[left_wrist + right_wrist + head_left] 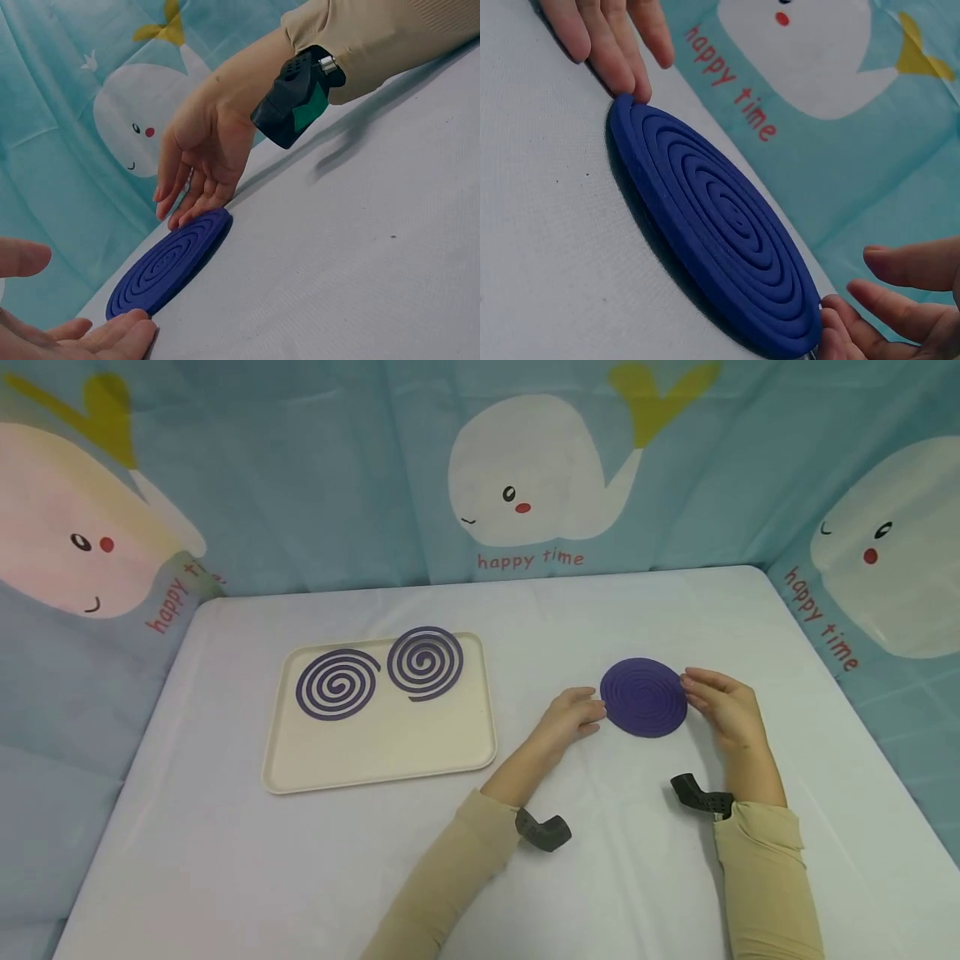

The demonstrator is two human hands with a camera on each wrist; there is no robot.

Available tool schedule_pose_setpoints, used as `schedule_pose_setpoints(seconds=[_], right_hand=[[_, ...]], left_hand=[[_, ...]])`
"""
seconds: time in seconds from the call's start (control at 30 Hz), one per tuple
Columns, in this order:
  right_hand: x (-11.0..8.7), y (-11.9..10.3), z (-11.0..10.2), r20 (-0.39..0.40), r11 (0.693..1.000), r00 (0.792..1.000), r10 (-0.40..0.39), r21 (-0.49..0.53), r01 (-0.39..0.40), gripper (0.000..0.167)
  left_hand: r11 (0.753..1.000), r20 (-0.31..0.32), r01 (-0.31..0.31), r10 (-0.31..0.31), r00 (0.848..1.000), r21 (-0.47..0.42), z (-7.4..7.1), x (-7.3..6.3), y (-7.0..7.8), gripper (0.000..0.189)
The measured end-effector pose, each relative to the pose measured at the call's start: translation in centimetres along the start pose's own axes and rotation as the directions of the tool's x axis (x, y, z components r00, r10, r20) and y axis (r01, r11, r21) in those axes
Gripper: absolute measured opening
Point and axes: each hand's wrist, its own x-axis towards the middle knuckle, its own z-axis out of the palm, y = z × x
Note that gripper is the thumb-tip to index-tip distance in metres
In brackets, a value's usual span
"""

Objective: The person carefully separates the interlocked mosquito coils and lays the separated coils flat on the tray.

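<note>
A round purple mosquito coil disc (643,697), its spiral grooves closed into one flat piece, lies at the right of the white table. My left hand (567,720) touches its left edge with the fingertips. At the opposite edge, the fingers of my right hand (727,706) rest against the rim. Both wrist views show mostly straight fingers at the rim of the disc (720,225), the thumbs held away from it. On the cream tray (405,747) at the left are two separate spiral coils, a left one (339,686) and a right one (424,662).
The right spiral coil overhangs the tray's far edge. Light blue curtains (330,485) with whale prints stand behind the table (300,877) and along its sides. A black wrist mount (543,832) sits at my left cuff, and another black mount (701,795) at my right.
</note>
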Motion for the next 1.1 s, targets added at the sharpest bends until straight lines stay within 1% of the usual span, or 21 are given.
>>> schedule_pose_setpoints(seconds=[0.1,0.2,0.27,0.33,0.4,0.5,0.6,0.67,0.73,0.8,0.93,1.0,1.1], right_hand=[[0.1,0.1,0.3,-0.003,0.994,1.000,0.021,0.111,-0.021,0.019],[0.1,0.2,0.4,0.002,0.972,0.998,0.063,0.228,-0.062,0.021],[0.1,0.4,0.5,0.007,0.960,0.996,0.086,0.268,-0.084,0.021],[0.1,0.6,0.6,0.026,0.957,0.995,0.094,0.274,-0.098,0.023],[0.1,0.8,0.9,0.050,0.963,0.995,0.086,0.254,-0.096,0.024],[0.2,1.3,1.4,0.098,0.980,0.993,0.063,0.184,-0.080,0.025],[0.2,1.7,1.9,0.136,0.990,0.990,0.041,0.128,-0.059,0.026],[0.2,1.9,2.1,0.161,0.994,0.987,0.027,0.100,-0.043,0.027],[0.2,2.0,2.3,0.178,0.996,0.984,0.014,0.087,-0.030,0.028],[0.2,2.1,2.4,0.190,0.998,0.982,0.006,0.064,-0.018,0.029],[0.3,2.3,2.5,0.186,1.000,0.982,-0.015,0.022,0.011,0.029],[0.2,2.3,2.5,0.161,0.999,0.986,-0.030,-0.008,0.032,0.029],[0.2,2.3,2.6,0.113,0.996,0.993,-0.046,-0.068,0.054,0.029]], left_hand=[[0.999,-0.024,0.001,-0.001,1.000,-0.033,-0.1,-0.1,0.2,0.056],[0.998,-0.055,-0.007,0.003,0.998,-0.060,-0.2,-0.1,0.2,0.056],[0.997,-0.083,-0.012,0.005,0.997,-0.078,-0.2,0.0,0.1,0.055],[0.997,-0.120,-0.018,0.009,0.993,-0.077,-0.1,0.2,0.0,0.055],[0.997,-0.149,-0.020,0.009,0.989,-0.068,0.0,0.3,-0.2,0.056],[0.998,-0.169,-0.030,0.021,0.985,-0.051,0.2,0.5,-0.5,0.053],[0.997,-0.194,-0.051,0.039,0.980,-0.053,0.3,0.5,-0.6,0.044],[0.997,-0.219,-0.059,0.049,0.974,-0.040,0.2,0.6,-0.6,0.040],[0.998,-0.238,-0.061,0.057,0.970,-0.010,0.1,0.5,-0.5,0.037],[0.998,-0.240,-0.062,0.064,0.969,0.017,0.1,0.6,-0.5,0.036],[0.993,-0.238,-0.092,0.106,0.966,0.068,0.3,0.8,-0.8,0.034],[0.993,-0.232,-0.102,0.114,0.966,0.062,0.4,0.8,-0.9,0.031],[0.995,-0.220,-0.092,0.099,0.971,0.039,0.2,0.7,-0.8,0.030]])
